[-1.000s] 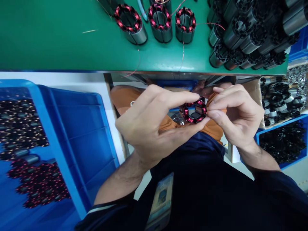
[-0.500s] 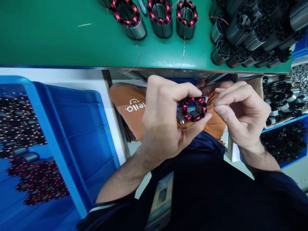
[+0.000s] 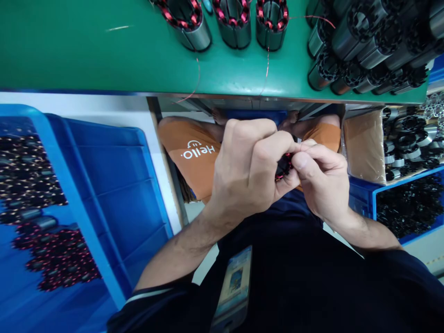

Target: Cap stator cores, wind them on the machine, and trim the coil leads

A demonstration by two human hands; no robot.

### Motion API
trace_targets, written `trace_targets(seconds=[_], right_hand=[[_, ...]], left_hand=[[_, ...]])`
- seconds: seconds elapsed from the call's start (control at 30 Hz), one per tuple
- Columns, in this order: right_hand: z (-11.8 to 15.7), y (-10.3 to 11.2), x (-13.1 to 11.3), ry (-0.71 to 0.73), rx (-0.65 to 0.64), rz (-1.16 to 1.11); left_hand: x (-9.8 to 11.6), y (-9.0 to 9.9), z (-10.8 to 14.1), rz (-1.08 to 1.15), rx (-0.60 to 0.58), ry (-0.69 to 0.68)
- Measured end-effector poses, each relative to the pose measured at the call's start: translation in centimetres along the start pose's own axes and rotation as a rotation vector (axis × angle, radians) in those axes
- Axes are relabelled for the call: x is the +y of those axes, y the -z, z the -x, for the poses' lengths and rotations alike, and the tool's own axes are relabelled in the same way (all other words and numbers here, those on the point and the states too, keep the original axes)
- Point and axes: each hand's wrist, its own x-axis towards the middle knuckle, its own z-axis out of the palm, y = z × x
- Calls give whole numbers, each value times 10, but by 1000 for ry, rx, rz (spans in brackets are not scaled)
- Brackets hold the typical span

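Note:
My left hand (image 3: 246,171) is closed around a small motor stator (image 3: 283,167), held over my lap. Only part of its dark ring with red wire windings shows between the fingers. My right hand (image 3: 322,180) pinches thumb and fingertips together at the stator's right edge, touching the left fingertips. What that pinch holds is hidden. Beyond the hands, on the green table (image 3: 104,60), stand several stators wound in red, among them one stator (image 3: 272,25) with loose thin wire ends.
Unwound stators (image 3: 367,51) are stacked at the table's right end. At left is a blue bin (image 3: 114,185) beside wound stators (image 3: 62,259). On the right are a cardboard box (image 3: 364,145) and a blue bin of black parts (image 3: 409,203). A phone (image 3: 234,286) lies against my dark shirt.
My right hand has moved left to meet the stator, its fingertips now at the rim. My left hand has turned, covering more of the stator.

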Motion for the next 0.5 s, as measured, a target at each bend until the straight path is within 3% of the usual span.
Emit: trace_targets(seconds=[0.17,0.3,0.37,0.4,0.47,0.5], right_hand=[[-10,10,-15,77,-106,168],[-27,25,-47,257,-238,492],[-34,33,-65,365,-346,700],[-37,37,-72,393,-413,789],[-39,44,-81,346,-506,866],[-39,47,-83,261,-517,840]], left_hand=[[14,6,-4,14,0,73],[17,17,-14,255,-106,212],[8,18,-13,566,-265,353],[3,16,-10,758,-415,447],[-7,11,0,1061,-660,634],[-10,9,6,1083,-680,693]])
